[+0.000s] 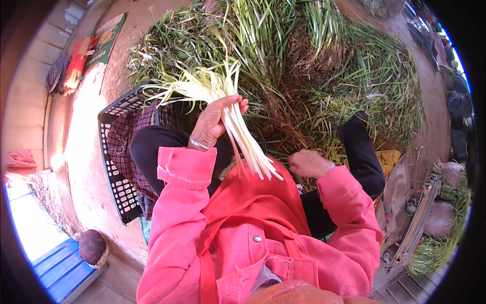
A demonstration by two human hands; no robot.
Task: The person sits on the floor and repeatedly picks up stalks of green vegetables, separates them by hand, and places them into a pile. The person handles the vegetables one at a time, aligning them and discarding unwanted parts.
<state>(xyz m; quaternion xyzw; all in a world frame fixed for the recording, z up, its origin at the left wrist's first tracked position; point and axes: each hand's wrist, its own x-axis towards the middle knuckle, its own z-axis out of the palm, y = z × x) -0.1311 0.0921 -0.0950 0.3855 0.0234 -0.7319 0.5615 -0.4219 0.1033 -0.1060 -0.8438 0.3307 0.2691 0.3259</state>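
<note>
My left hand (214, 119) grips a bunch of blanched garlic chives or similar greens (248, 140). The white stem ends slant down to the right over my red apron (262, 201), while pale yellow-green leaves fan out to the upper left. Beyond the bunch lies a large heap of green leafy stalks (364, 72), with brown, root-like trimmings (284, 114) toward its middle. Blurred and loosely curled, my right hand (309, 163) is beside the apron at the near edge of the heap. Its fingertips are hard to make out, so I cannot tell if anything is in them.
A black perforated plastic crate (121, 193) with checked cloth (125, 133) stands against my left leg. My right leg (362, 163) reaches into the heap's edge. Red packaging (78, 64) lies by the left wall. At far right are wrapped bundles (440, 218) and more greens (429, 256).
</note>
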